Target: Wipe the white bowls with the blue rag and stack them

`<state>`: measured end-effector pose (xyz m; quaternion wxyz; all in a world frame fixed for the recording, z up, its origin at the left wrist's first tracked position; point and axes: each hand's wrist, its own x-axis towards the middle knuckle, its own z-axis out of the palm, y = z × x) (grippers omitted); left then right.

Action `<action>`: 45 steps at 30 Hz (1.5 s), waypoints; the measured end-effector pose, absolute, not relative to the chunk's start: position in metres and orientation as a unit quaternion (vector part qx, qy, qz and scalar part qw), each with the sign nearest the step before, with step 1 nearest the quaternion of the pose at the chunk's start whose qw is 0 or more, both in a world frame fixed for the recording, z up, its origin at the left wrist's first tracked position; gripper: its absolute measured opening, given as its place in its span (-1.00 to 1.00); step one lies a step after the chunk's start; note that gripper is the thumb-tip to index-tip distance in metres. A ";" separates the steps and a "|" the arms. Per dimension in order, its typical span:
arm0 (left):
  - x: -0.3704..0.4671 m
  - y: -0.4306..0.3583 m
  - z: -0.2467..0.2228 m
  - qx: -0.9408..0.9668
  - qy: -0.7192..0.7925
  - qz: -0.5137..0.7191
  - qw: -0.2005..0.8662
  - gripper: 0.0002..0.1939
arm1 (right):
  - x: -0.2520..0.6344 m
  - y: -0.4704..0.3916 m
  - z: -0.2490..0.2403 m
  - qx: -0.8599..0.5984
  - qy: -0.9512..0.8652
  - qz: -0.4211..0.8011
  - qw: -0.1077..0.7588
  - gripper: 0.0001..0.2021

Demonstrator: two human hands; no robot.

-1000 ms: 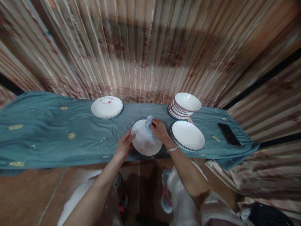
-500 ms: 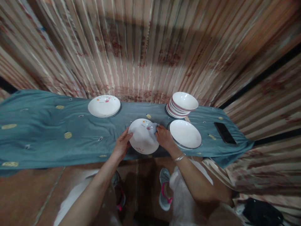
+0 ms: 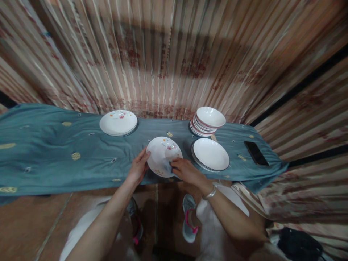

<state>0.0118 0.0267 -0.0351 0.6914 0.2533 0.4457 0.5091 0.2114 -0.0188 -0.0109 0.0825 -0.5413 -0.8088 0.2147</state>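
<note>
i see the floral plate lying near the front edge of the counter, in the middle, on the blue-green cloth. a second ago my right hand was rubbing the small blue rag over the plate's far rim; now it has swept round to the near right rim, and the rag is mostly hidden under the fingers, which are clamped on it. my left hand stays on the plate's left edge, fingers curled against the rim and steadying it. i judge the wipe has covered most of the face. just right of it sits a plain white plate stack, behind that a pile of red-rimmed bowls, far left another floral plate, and a dark phone at the right end.
</note>
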 end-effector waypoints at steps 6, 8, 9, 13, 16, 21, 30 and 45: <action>0.013 0.027 -0.034 0.261 0.436 0.510 0.694 -0.22 | 0.185 -0.015 -0.019 -0.482 -0.811 0.271 0.190 -0.77; 0.013 0.027 -0.034 0.259 0.437 0.511 0.694 -0.23 | 0.175 -0.010 -0.024 -0.473 -0.807 0.274 0.222 -0.75; 0.013 0.027 -0.034 0.258 0.436 0.512 0.694 -0.23 | 0.171 -0.007 -0.026 -0.472 -0.805 0.273 0.233 -0.76; 0.013 0.027 -0.035 0.257 0.432 0.514 0.695 -0.28 | 0.158 0.004 -0.028 -0.477 -0.801 0.260 0.252 -0.80; 0.012 0.027 -0.036 0.256 0.433 0.513 0.696 -0.29 | 0.152 0.011 -0.027 -0.485 -0.795 0.248 0.265 -0.80; 0.013 0.027 -0.039 0.256 0.436 0.514 0.693 -0.30 | 0.145 0.021 -0.029 -0.502 -0.783 0.227 0.288 -0.79; 0.011 0.026 -0.041 0.254 0.440 0.510 0.694 -0.25 | 0.142 0.039 -0.025 -0.525 -0.777 0.167 0.305 -0.75; 0.010 0.023 -0.034 0.268 0.443 0.501 0.693 -0.34 | 0.182 0.048 -0.038 -0.606 -0.777 0.027 0.170 -0.67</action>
